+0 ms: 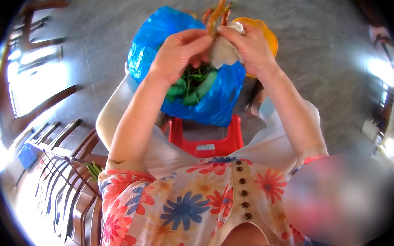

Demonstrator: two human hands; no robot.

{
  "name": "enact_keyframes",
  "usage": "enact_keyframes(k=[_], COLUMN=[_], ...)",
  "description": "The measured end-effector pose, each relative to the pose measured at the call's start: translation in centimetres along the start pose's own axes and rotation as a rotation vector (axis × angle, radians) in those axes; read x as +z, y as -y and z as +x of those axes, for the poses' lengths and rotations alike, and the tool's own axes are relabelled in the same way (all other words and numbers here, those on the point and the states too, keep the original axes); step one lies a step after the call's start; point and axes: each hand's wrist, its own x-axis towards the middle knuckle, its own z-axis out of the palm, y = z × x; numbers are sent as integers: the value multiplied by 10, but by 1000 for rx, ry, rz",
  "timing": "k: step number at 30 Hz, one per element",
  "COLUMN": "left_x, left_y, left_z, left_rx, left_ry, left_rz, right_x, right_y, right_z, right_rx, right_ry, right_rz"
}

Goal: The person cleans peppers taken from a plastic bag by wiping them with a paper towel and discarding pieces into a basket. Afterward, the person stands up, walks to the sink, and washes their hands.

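The grey floor [106, 48] is spreading beneath everything, with dark wooden chairs [62, 151] standing at the left side. The blue plastic bag [153, 28] is sagging open between the person's knees, its near side lying above the red stool [207, 146]. The yellow container [268, 34] is showing just beside the bag, partly behind the right hand [257, 48]. Long green vegetables [200, 90] are lying inside the bag, below the hands.

Over the bag's far part, the right grip is closing on a white, cloth-like piece [224, 53], the thumb lying along its upper edge. The left hand [178, 55] is pinching the near end of a long orange piece [215, 16], thumb and fingers drawn together. A shorter reddish piece [226, 17] is rising near the right thumb; whether it is being gripped I cannot tell.

The orange piece is pointing away from the person, its long axis running nearly straight outward, slightly bent, the far end leaning right and leaving the view. Being slender, it is probably calling for a light pinch near the base, with the other hand steadying close by so that it is not bending or snapping.
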Motion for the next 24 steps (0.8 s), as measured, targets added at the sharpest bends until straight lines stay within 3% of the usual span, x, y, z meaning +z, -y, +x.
enact_keyframes(k=[5, 17, 20, 22, 24], left_x=[3, -3, -2, -2, -1], left_y=[4, 4, 3, 2, 4], left_z=[1, 4, 5, 5, 5], left_rx=[60, 117, 145, 132, 96], left_ry=[-100, -229, -277, -289, -287], left_rz=[190, 461, 501, 474, 444], right_x=[4, 5, 3, -3, -4], right_y=[-4, -6, 4, -1, 1], right_z=[2, -1, -2, 5, 5], right_rx=[50, -68, 23, -96, -56], right_ry=[-6, 179, 35, 23, -21], right_rz=[175, -22, 101, 200, 304])
